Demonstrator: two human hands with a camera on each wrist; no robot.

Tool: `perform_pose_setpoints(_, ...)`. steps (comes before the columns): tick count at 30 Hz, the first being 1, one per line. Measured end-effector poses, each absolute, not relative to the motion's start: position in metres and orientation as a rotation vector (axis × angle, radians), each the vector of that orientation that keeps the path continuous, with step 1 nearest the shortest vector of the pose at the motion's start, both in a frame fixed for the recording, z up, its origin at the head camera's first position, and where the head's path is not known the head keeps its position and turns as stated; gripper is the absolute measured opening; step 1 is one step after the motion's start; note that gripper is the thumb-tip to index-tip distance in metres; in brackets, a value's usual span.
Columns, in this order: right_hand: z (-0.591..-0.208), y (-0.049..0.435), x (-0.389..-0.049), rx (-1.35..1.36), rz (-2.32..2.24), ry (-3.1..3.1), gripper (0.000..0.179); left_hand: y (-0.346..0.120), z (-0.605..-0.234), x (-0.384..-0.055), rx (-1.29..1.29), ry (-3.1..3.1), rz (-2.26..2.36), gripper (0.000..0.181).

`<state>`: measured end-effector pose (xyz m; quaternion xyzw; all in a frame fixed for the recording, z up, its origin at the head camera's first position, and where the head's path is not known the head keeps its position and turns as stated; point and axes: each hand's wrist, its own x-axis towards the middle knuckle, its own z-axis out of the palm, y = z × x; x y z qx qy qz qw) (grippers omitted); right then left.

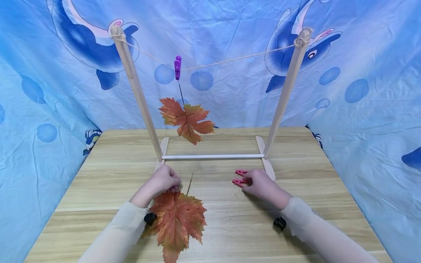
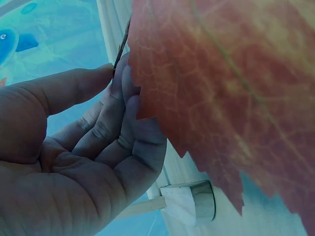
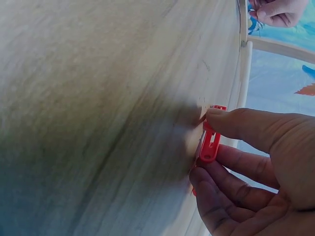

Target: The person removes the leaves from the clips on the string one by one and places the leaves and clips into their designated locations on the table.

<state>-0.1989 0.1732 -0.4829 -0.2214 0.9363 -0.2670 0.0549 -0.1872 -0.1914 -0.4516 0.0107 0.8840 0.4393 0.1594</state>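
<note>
My left hand pinches the thin stem of an orange-red leaf between thumb and fingers. The leaf spreads over the front of the table, and a second stem sticks out behind it, the rest hidden. In the left wrist view the leaf covers much of the picture and part of the fingers. Down at the tabletop, my right hand holds a red clothespin between thumb and fingers. Another red clothespin lies close beside it, partly covered by the hand.
A wooden frame has a left post, a right post and a white crossbar. From its sagging string, a purple clothespin holds a hanging leaf by the stem. Behind is a blue dolphin-print curtain.
</note>
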Motion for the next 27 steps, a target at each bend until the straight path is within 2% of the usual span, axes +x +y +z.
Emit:
perform_pose_setpoints(9, -0.483, 0.174, -0.199, -0.696, -0.826, 2.829, 0.019, -0.193, -0.454, -0.185, 0.072, 2.590, 1.220, 0.019)
perform_pose_setpoints(14, -0.476, 0.175, -0.197, -0.601, -0.863, 2.805, 0.021, -0.193, -0.452, -0.185, 0.132, 2.669, 1.239, 0.012)
perform_pose_setpoints(18, -0.468, 0.175, -0.196, -0.551, -0.945, 2.778, 0.032, -0.192, -0.449, -0.186, 0.190, 2.718, 1.306, 0.022)
perform_pose_setpoints(21, -0.462, 0.175, -0.195, -0.564, -1.023, 2.763, 0.030, -0.189, -0.446, -0.186, 0.228, 2.730, 1.387, 0.027)
perform_pose_setpoints(27, -0.450, 0.177, -0.195, -0.596, -1.157, 2.766, 0.035, -0.184, -0.440, -0.185, 0.331, 2.725, 1.548, 0.022)
